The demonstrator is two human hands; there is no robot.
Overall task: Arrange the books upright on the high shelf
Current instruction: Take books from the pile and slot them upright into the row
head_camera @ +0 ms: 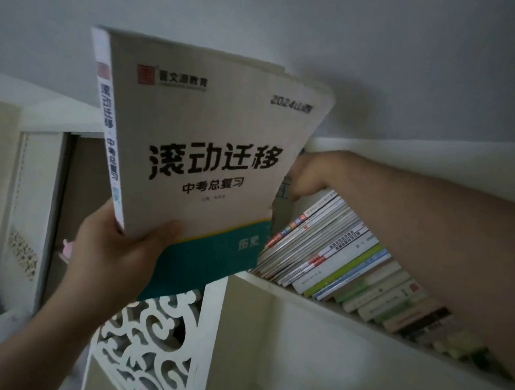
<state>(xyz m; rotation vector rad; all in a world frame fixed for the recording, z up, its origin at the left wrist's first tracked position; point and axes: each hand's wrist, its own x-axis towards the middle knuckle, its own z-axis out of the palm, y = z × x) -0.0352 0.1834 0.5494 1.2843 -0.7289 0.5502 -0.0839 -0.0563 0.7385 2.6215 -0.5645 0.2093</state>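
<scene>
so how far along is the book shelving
Done: a row of books already stands on the shelf, leaning. In hand: the left hand grips a large workbook below the spine, while the right hand reaches the row's top. Left: slot it in and straighten the row.

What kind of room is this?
Probably a home study or bedroom: a white shelf packed with study books, a carved white side panel, and a large exam-review book.
</scene>
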